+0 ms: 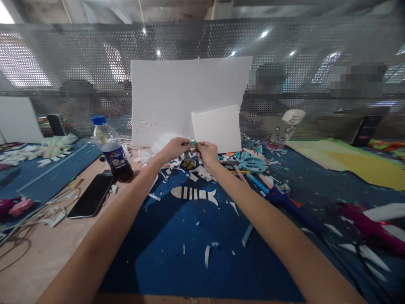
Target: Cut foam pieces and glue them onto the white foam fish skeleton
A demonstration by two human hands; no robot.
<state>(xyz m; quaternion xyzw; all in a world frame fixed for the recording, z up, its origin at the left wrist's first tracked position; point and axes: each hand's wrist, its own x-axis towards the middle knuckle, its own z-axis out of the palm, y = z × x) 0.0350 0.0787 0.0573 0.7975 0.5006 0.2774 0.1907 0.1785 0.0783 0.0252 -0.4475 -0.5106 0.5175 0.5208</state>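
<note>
My left hand [176,149] and my right hand [207,153] meet above the far part of the blue mat [171,249]. Their fingertips pinch a small teal piece [193,143], too small to tell its kind. Just below the hands is a round black tin [188,163] with yellow lettering, among white foam scraps [202,172]. Nearer to me lies a fish shape made of separate white foam pieces [190,193], with a head, several body strips and a tail.
White foam boards [164,97] stand behind the hands. To the left are a cola bottle [112,154] and a phone [91,196]. Blue-handled scissors [251,164], a dark blue glue gun [287,204] and a purple glue gun [370,223] lie right, with yellow sheets [363,166].
</note>
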